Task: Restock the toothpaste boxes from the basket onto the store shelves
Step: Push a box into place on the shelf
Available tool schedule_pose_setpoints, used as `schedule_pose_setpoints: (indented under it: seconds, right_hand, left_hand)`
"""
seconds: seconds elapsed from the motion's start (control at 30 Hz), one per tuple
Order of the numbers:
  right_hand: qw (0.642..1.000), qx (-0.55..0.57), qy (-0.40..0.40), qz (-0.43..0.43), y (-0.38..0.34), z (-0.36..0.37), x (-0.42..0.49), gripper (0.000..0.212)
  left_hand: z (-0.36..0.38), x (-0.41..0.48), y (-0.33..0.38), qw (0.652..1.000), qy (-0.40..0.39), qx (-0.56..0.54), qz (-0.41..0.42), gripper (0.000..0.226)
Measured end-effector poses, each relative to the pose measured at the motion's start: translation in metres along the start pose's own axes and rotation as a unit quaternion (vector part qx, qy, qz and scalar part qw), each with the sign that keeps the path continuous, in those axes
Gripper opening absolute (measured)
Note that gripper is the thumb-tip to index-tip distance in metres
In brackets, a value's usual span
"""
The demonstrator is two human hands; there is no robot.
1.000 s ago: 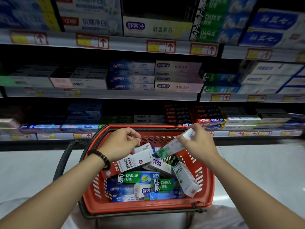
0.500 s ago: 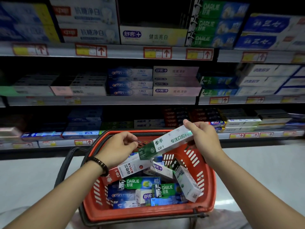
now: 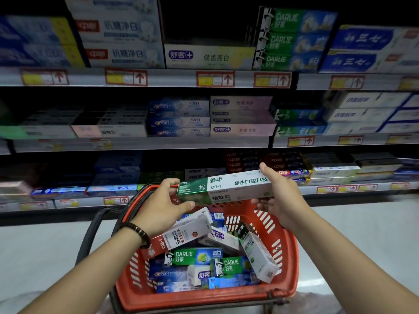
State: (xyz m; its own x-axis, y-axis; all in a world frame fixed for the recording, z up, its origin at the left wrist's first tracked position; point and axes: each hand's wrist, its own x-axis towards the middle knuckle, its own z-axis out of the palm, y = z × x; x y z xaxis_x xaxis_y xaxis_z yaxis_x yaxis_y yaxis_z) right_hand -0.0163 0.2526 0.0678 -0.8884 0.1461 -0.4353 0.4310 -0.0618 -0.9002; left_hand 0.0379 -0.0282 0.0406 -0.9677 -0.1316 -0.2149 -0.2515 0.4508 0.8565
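A green-and-white toothpaste box (image 3: 226, 186) is held level above the far rim of the red basket (image 3: 204, 301), in front of the lowest shelf in view. Its green end is clasped by the left hand (image 3: 166, 201), with the fingers curled over the top and the thumb beneath. Its white end is taken by the right hand (image 3: 280, 197), with the thumb laid on top and the fingers curled under. Each grip is closed round the box. "参半", "CB-1" and "专注口腔科技" can be read on its face; the smaller print cannot be made out.

In the basket, green DARLIE boxes (image 3: 196, 257), a red-and-white box (image 3: 181, 236) marked "CB-1", a 舒客 box (image 3: 199, 274) and a blue Crest box (image 3: 163, 273) are piled, partly covered by one another. A beaded bracelet (image 3: 138, 232) is worn on the left wrist. The shelves (image 3: 170, 79) are blurred, though DARLIE, 舒客 and Crest stock can be read there.
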Motion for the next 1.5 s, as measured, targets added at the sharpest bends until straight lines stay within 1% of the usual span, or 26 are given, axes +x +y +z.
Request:
schedule_pose_setpoints:
  seconds: [0.13,0.3,0.33,0.43,0.53,0.6,0.7,0.73,0.87,0.93,1.03,1.17,1.27,1.4,1.5]
  right_hand:
    - [1.000,0.009,-0.010,0.018,0.001,0.005,-0.001,0.062]
    - [0.999,0.009,-0.025,0.033,0.000,0.010,-0.001,0.068]
    - [0.999,0.011,-0.032,0.033,-0.001,0.012,-0.001,0.066]
    - [0.998,0.016,-0.048,0.031,-0.002,0.019,-0.004,0.052]
    - [0.999,0.020,-0.043,0.021,-0.003,0.028,-0.009,0.040]
    - [0.999,0.012,-0.038,-0.002,-0.004,0.034,-0.012,0.038]
    - [0.998,-0.006,-0.035,-0.043,-0.006,0.045,-0.020,0.030]
    - [0.998,-0.015,-0.033,-0.051,-0.005,0.049,-0.024,0.029]
    - [0.997,-0.043,-0.036,-0.056,0.003,0.066,-0.030,0.030]
    - [0.996,-0.056,-0.037,-0.066,0.009,0.074,-0.030,0.030]
    - [0.989,-0.106,-0.031,-0.097,0.017,0.092,-0.030,0.029]
    - [0.982,-0.122,-0.038,-0.136,0.022,0.113,-0.034,0.031]
    - [0.979,-0.109,-0.040,-0.167,0.023,0.124,-0.041,0.026]
    - [0.961,-0.126,-0.026,-0.246,0.026,0.138,-0.052,0.016]
    - [0.956,-0.120,-0.054,-0.263,0.032,0.148,-0.062,0.011]
  left_hand:
    - [0.001,-0.001,0.003,1.000,0.015,-0.017,0.003,0.046]
    - [-0.003,-0.004,0.008,0.999,0.042,-0.011,0.000,0.047]
    - [-0.004,-0.004,0.008,0.999,0.047,-0.020,0.001,0.049]
    - [-0.006,-0.005,0.009,0.997,0.071,-0.029,0.002,0.053]
    - [-0.011,-0.008,0.011,0.993,0.108,-0.042,-0.009,0.059]
    - [-0.015,-0.010,0.007,0.990,0.131,-0.043,-0.016,0.059]
    - [-0.023,-0.010,-0.003,0.985,0.165,-0.056,-0.014,0.037]
    - [-0.025,-0.010,-0.007,0.982,0.174,-0.068,-0.011,0.033]
    - [-0.036,-0.015,-0.017,0.975,0.203,-0.090,-0.001,0.035]
    - [-0.042,-0.021,-0.018,0.972,0.224,-0.077,0.002,0.032]
    - [-0.056,-0.027,-0.020,0.961,0.274,-0.035,0.003,0.032]
    - [-0.076,-0.029,-0.028,0.949,0.314,-0.038,0.007,0.034]
    - [-0.086,-0.034,-0.032,0.946,0.318,-0.070,0.003,0.034]
    - [-0.098,-0.046,-0.036,0.932,0.332,-0.147,-0.007,0.038]
    - [-0.113,-0.057,-0.037,0.925,0.338,-0.174,0.003,0.041]
